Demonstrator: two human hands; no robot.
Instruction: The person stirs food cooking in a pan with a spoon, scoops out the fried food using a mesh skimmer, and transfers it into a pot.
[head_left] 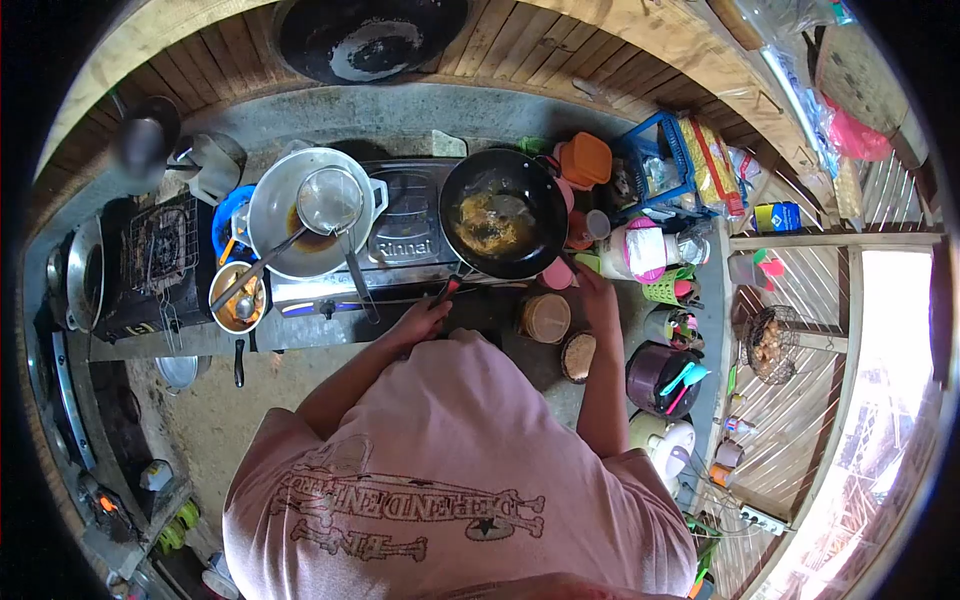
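Note:
My left hand (420,322) is closed round a red-and-black handle (449,289) at the front of the stove (400,277); what the handle belongs to is unclear. To the right, my right hand (597,292) grips the handle of a black wok (462,240) on the right burner. Brown, shredded-looking food (487,228) lies in the wok with a little liquid. On the left burner stands a large metal pot (270,215) with dark liquid. A round strainer (330,198) and a long-handled utensil (262,268) rest across it.
Left of the pot are a small pan of food (257,318), a blue bowl (226,228) and a grill rack (160,245). Round containers (545,318), an orange tub (586,160), a blue basket (655,185) and a purple pot (650,378) stand to the right.

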